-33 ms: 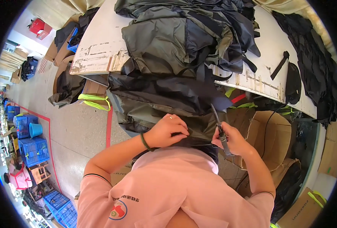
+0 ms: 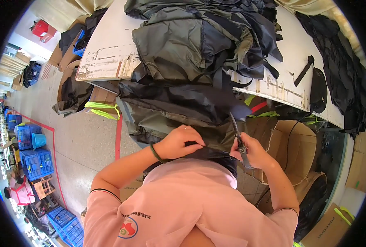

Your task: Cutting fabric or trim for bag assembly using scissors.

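Observation:
Across my lap and the table's front edge lies a dark olive and black fabric piece [image 2: 166,105], thin, shiny and creased. My left hand [image 2: 182,141] is closed on the fabric near my waist, thumb and fingertips pinched together. Just what edge or thread sits in that pinch is too small to make out. To its right, my right hand [image 2: 249,150] grips a pair of dark scissors [image 2: 238,133] with a wrapped handle. Their pointed end is directed away from me, over the fabric's right side. The fingers partly hide the handle.
A heap of similar fabric [image 2: 174,45] covers the middle of the worn white table [image 2: 104,53]. On its right lie a black strapped piece [image 2: 318,88] and more black fabric [image 2: 335,53]. An open cardboard box [image 2: 294,148] stands by my right arm; blue crates [image 2: 36,162] stand left.
My left hand has shifted very slightly toward me and the fabric by my waist has moved a little. The right hand and the scissors stay almost still.

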`<state>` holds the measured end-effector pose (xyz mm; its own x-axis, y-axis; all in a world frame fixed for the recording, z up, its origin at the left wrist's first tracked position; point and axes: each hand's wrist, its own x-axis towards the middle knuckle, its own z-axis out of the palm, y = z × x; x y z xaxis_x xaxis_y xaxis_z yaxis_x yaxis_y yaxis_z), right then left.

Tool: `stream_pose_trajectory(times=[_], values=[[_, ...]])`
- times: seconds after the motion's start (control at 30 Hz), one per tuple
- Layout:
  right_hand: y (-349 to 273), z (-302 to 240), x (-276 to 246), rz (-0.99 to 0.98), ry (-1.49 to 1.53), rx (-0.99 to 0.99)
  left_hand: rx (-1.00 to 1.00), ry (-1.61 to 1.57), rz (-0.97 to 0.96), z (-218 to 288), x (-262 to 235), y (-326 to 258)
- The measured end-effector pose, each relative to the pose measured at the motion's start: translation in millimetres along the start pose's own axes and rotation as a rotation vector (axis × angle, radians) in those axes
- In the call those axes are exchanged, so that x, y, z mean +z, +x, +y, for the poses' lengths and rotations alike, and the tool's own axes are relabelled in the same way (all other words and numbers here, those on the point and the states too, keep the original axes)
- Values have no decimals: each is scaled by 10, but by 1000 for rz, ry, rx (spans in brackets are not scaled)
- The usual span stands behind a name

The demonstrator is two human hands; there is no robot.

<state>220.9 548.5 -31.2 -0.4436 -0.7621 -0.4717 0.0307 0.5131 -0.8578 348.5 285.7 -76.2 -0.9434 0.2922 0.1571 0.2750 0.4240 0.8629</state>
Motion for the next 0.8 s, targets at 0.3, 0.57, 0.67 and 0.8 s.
stream_pose_trajectory(times=[0.3,0.57,0.67,0.8], values=[[65,-43,46,-82,-53,-77,-447,-941,-109,-9,8,-28],[-77,-314,-92,20,-836,-204,-487,-941,-11,-11,45,-39],[-122,-338,-117,79,-970,-247,-515,-894,-7,41,40,-16],[-130,-503,-124,-18,-1035,-199,-501,-883,9,65,61,-3]])
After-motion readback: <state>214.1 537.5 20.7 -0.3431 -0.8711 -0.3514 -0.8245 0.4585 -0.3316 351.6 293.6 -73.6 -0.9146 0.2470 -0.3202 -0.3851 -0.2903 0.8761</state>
